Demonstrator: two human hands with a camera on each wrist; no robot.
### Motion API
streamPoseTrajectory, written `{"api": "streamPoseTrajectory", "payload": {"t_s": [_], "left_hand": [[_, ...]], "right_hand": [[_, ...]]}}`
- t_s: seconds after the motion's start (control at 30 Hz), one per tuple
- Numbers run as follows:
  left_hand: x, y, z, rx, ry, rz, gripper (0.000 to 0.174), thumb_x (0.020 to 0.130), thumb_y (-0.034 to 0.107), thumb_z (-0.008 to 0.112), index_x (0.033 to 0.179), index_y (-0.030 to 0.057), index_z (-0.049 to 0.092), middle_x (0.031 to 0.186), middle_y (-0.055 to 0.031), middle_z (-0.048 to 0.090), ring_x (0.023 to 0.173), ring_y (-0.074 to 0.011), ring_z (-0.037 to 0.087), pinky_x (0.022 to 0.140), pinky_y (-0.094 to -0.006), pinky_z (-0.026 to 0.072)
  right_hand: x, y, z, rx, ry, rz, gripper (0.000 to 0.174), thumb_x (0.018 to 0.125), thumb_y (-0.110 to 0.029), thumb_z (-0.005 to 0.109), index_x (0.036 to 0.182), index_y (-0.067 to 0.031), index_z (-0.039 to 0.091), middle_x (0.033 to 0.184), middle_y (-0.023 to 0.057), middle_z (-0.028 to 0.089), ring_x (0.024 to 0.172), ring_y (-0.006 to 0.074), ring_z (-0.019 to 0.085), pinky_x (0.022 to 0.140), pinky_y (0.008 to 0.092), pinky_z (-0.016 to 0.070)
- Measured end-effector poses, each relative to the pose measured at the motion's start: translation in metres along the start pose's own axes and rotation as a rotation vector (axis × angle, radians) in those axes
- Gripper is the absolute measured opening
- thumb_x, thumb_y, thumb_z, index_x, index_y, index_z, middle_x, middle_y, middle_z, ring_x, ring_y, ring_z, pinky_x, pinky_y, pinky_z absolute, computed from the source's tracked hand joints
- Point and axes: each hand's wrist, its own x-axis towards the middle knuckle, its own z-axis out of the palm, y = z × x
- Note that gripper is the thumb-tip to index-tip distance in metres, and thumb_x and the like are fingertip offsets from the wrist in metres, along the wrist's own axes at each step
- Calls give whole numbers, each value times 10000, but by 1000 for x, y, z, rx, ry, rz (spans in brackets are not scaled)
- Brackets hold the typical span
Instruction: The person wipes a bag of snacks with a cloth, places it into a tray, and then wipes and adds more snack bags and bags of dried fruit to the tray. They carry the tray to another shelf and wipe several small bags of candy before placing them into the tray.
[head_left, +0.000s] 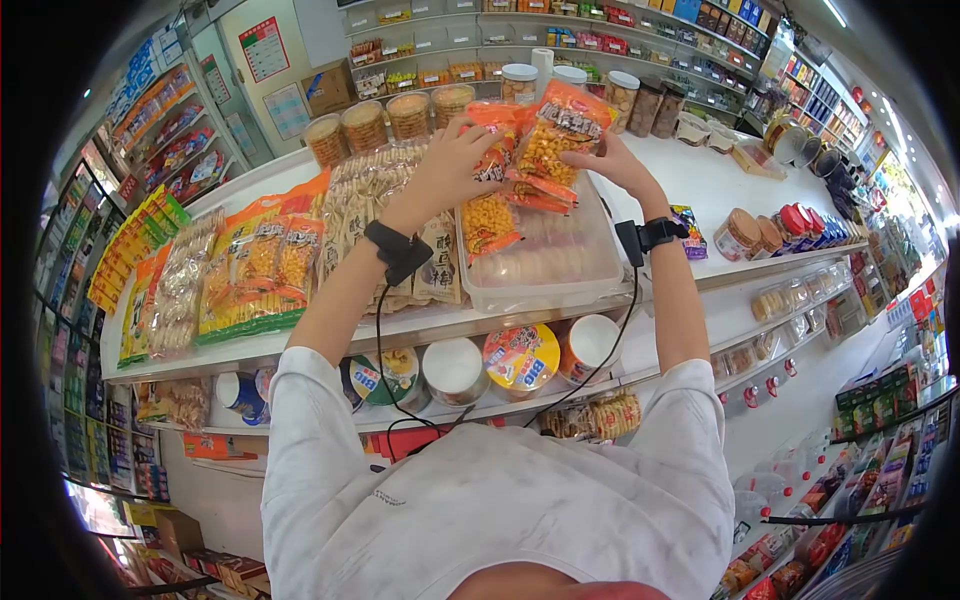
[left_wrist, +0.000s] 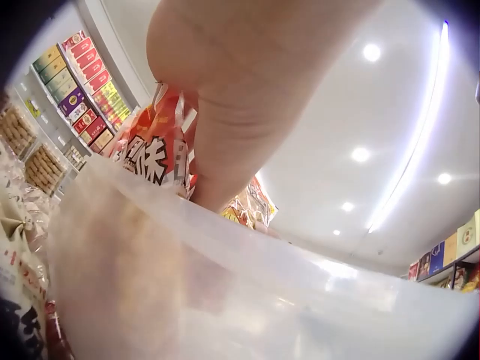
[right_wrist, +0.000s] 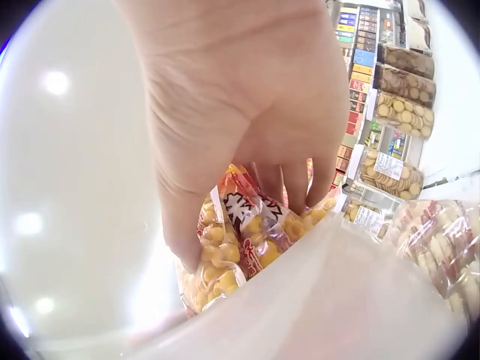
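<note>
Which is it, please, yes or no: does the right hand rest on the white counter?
No, the right hand grips an orange snack bag above the plastic tub.

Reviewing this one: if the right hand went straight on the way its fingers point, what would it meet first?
The orange-topped clear plastic bag of yellow snacks, which the right hand already grips; depth beyond it is unclear.

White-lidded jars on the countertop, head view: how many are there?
3, beyond the snack packet in the right hand: the left jar, the middle jar, mostly hidden by the packet, and the right jar. More may be hidden.
</note>
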Motion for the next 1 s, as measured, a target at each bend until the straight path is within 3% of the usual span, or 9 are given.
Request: {"api": "streamPoseTrajectory", "payload": {"t_s": [0.2,0.3,0.5,0.6,0.7,0.8,0.9,1.0], "left_hand": [[-2,-3,-1,-27,-54,-46,702,777,426,794,1348,83,572,1292,-119,586,1279,-312,475,1044,-458,408],[-4,-7,2,-66,-39,-40,693,784,411,790,1352,82,569,1303,-123,583,1277,-313,480,1039,-456,410],[-1,-1,-2,-78,-10,-3,647,798,389,784,1332,81,591,1303,-130,584,1267,-314,502,1047,-433,426],[2,3,-5,-264,35,-49,569,809,345,783,1288,81,623,1274,-136,599,1228,-319,542,1029,-409,453],[6,4,-7,-271,48,58,463,824,288,774,1220,75,661,1237,-136,618,1188,-330,570,1005,-402,474],[1,11,-17,-327,-98,-5,371,810,284,779,1091,58,689,1190,-110,636,1181,-319,571,981,-419,482],[-12,16,-33,-232,-111,25,379,791,214,774,1134,67,705,1297,-130,613,1301,-332,513,1076,-433,433],[-21,6,-34,-199,-177,96,414,755,164,768,1150,61,699,1375,-141,578,1399,-340,421,1130,-443,394]], "right_hand": [[14,6,3,-10,-119,34,709,781,-356,863,1325,-10,569,1221,74,669,1090,151,621,990,324,472],[13,4,0,0,-121,17,741,816,-290,847,1408,-19,492,1332,82,616,1209,170,581,1059,340,440],[14,26,-3,-232,3,12,788,809,-386,839,1411,-16,490,1357,123,593,1283,230,541,1129,405,373],[7,20,-4,-293,-21,25,829,801,-416,834,1432,-24,465,1354,141,595,1310,261,522,1158,429,338],[7,17,-6,-317,1,-95,852,757,-365,868,1436,-30,477,1347,142,609,1307,266,535,1111,396,396],[4,20,-3,-234,107,-155,835,759,-342,865,1432,-35,478,1335,140,616,1280,269,553,1091,383,413],[-1,24,-4,-310,135,-72,835,754,-357,865,1419,-31,481,1293,131,632,1169,261,598,1021,370,455],[8,33,-7,-308,37,-32,862,735,-406,871,1399,-13,487,1201,136,649,1036,252,616,924,364,486]]}}
